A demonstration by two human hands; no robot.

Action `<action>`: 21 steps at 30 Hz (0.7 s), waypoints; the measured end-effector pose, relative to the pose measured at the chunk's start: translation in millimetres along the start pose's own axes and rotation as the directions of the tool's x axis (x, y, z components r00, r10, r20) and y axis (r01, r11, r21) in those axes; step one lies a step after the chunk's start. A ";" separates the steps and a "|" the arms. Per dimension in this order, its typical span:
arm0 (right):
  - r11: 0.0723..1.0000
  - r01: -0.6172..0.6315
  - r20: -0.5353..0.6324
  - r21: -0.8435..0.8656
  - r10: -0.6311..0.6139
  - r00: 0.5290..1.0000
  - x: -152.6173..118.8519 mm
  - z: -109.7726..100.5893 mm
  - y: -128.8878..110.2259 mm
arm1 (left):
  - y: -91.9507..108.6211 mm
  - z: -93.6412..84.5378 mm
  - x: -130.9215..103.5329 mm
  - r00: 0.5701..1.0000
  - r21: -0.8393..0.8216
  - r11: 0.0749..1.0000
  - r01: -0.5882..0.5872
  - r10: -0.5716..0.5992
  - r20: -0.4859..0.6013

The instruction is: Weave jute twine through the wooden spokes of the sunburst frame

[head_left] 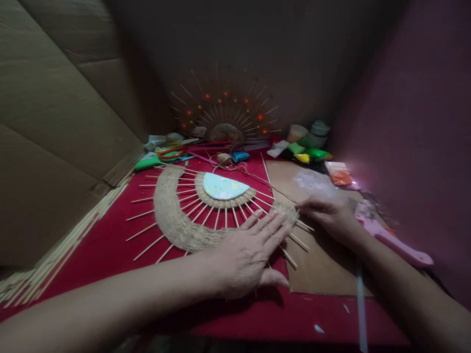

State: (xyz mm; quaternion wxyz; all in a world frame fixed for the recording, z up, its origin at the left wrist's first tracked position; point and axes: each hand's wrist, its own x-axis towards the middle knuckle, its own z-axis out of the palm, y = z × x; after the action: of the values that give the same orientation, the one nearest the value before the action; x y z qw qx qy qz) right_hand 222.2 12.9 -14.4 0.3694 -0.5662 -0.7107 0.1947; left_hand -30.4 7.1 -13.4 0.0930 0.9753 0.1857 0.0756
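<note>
A half-round woven piece [171, 215] with thin sticks fanning outward lies on the red cloth. At its middle sits a pale blue half-disc [224, 187] edged with woven twine. My left hand [250, 255] lies flat over the right part of the woven band, fingers spread, hiding some of the sticks. My right hand [329, 213] is closed at the band's right end, its fingertips pinching the twine [277, 187]. This strand runs back to a small twine ball [224, 158] behind the half-disc.
Cardboard [324, 264] lies at the right, with a pink glue gun [397, 245] beside it. Loose sticks [69, 235] line the left edge. Orange-handled scissors [171, 153], colored packets [317, 153] and a finished flowered fan [225, 130] stand at the back.
</note>
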 end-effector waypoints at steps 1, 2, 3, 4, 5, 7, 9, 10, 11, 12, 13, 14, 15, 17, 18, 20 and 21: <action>1.000 0.012 0.008 -0.018 -0.012 1.000 -0.6 -0.5 -0.9 | 0.3 1.0 -0.3 1.000 0.003 1.000 -0.011 0.011 0.008; 0.999 0.031 0.012 -0.037 -0.030 0.999 -1.0 -1.0 -1.5 | 0.5 2.3 -0.7 1.000 0.002 1.000 -0.015 0.014 0.021; 0.997 0.051 0.023 -0.060 -0.050 0.999 -1.3 -1.3 -1.7 | 0.7 3.8 -1.1 0.999 0.001 1.000 -0.017 0.017 0.029; 0.995 0.068 0.038 -0.075 -0.066 0.997 -1.5 -1.5 -1.6 | 0.7 5.3 -1.4 0.999 0.002 1.000 -0.016 0.016 0.029; 0.992 0.090 0.042 -0.088 -0.086 0.995 -1.6 -1.6 -1.2 | 0.6 6.7 -1.6 1.000 0.003 1.000 -0.014 0.014 0.027; 0.987 0.124 0.052 -0.103 -0.119 0.991 -1.5 -1.5 0.1 | 0.2 8.7 -1.8 1.000 0.008 1.000 -0.019 0.019 0.010; 0.984 0.140 0.056 -0.110 -0.135 0.989 -1.7 -1.3 0.7 | -0.1 9.2 -1.8 1.000 0.018 0.999 -0.029 0.029 -0.005; 0.984 0.140 0.061 -0.113 -0.134 0.989 -1.8 -1.3 0.7 | 0.0 8.9 -1.9 1.000 0.025 0.999 -0.028 0.028 -0.009; 0.983 0.139 0.063 -0.117 -0.132 0.989 -1.9 -1.3 0.4 | 0.2 8.3 -2.1 1.000 0.032 0.999 -0.020 0.021 -0.012; 0.983 0.135 0.077 -0.124 -0.126 0.989 -2.0 -1.4 0.2 | 0.6 7.5 -2.4 1.000 0.038 0.999 -0.014 0.014 -0.012; 0.983 0.134 0.084 -0.127 -0.124 0.989 -1.9 -1.4 0.0 | 1.3 6.8 -2.9 1.000 0.041 0.999 0.001 -0.001 -0.012; 0.982 0.142 0.081 -0.126 -0.133 0.988 -1.7 -1.4 0.1 | 2.1 6.1 -3.4 1.000 0.045 0.999 0.009 -0.008 -0.016; 0.981 0.148 0.070 -0.124 -0.140 0.988 -1.3 -1.4 0.4 | 3.3 5.5 -4.0 1.000 0.048 0.999 -0.001 0.001 -0.004; 0.981 0.152 0.082 -0.119 -0.143 0.986 -0.4 -1.2 1.8 | 6.3 5.0 -5.0 1.000 0.050 0.999 0.002 -0.003 0.023; 0.981 0.156 0.084 -0.116 -0.147 0.986 0.0 -1.0 2.7 | 8.1 5.0 -5.3 0.999 0.053 0.999 0.010 -0.012 0.043; 0.980 0.163 0.082 -0.110 -0.155 0.985 0.3 -0.5 4.3 | 11.6 5.2 -5.6 0.997 0.059 0.998 0.034 -0.037 0.064; 0.980 0.166 0.079 -0.107 -0.158 0.984 0.3 -0.2 4.9 | 13.0 5.4 -5.6 0.997 0.059 0.997 0.041 -0.045 0.066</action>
State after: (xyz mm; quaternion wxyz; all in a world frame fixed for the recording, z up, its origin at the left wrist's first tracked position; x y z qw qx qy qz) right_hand 225.5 14.5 -17.6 0.3261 -0.5194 -0.7767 0.1433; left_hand -30.1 -7.7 -16.6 0.0725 0.9754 0.2054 0.0353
